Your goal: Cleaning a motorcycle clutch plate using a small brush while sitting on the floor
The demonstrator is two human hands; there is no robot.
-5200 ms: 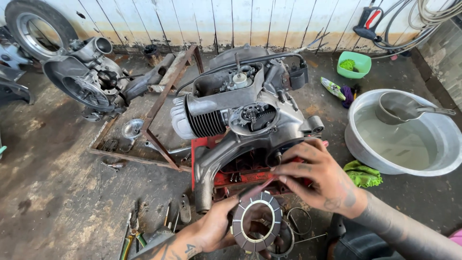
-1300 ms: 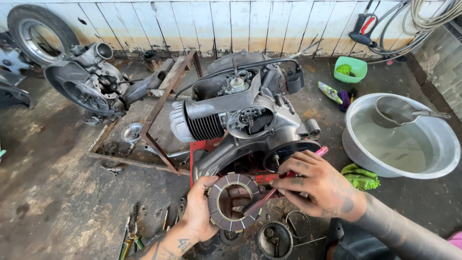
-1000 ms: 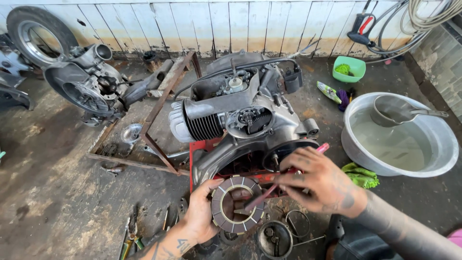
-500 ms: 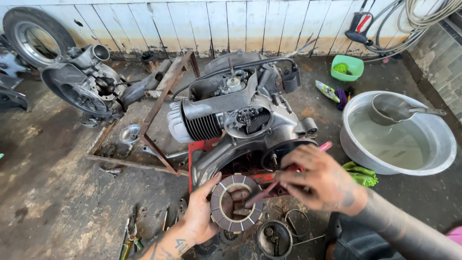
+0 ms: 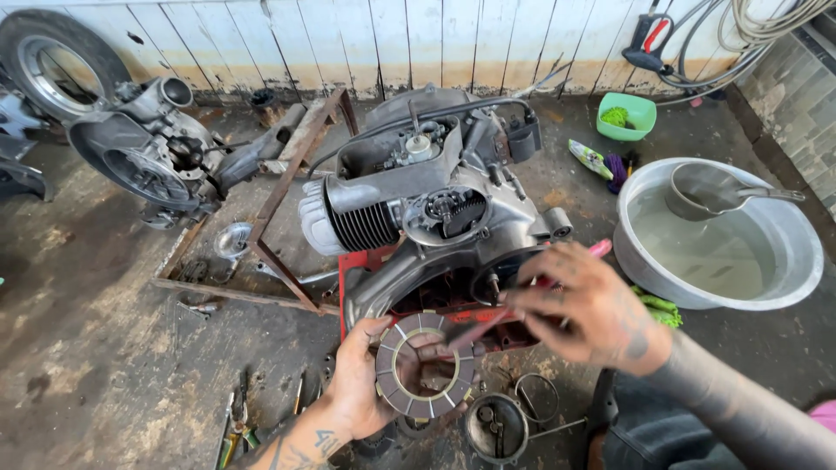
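My left hand [image 5: 361, 379] holds a round clutch plate [image 5: 425, 367] with friction pads, low in front of the grey scooter engine [image 5: 427, 213]. My right hand [image 5: 592, 305] grips a thin pink-handled tool [image 5: 522, 300] whose tip reaches across the plate's open middle. The right hand is blurred. Behind both hands the engine's open side cover [image 5: 501, 278] shows on a red stand [image 5: 361, 265].
A large metal basin [image 5: 801, 261] of water with a ladle [image 5: 710, 191] stands at right. A green bowl [image 5: 627, 115] sits by the white plank wall. A second engine and tyre [image 5: 131, 148] lie at left. Hand tools [image 5: 237, 422] and a round metal housing [image 5: 495, 426] lie on the floor.
The clutch plate went from low right to upright in my left hand near the engine. My right hand took the pink tool and works its tip across the plate.
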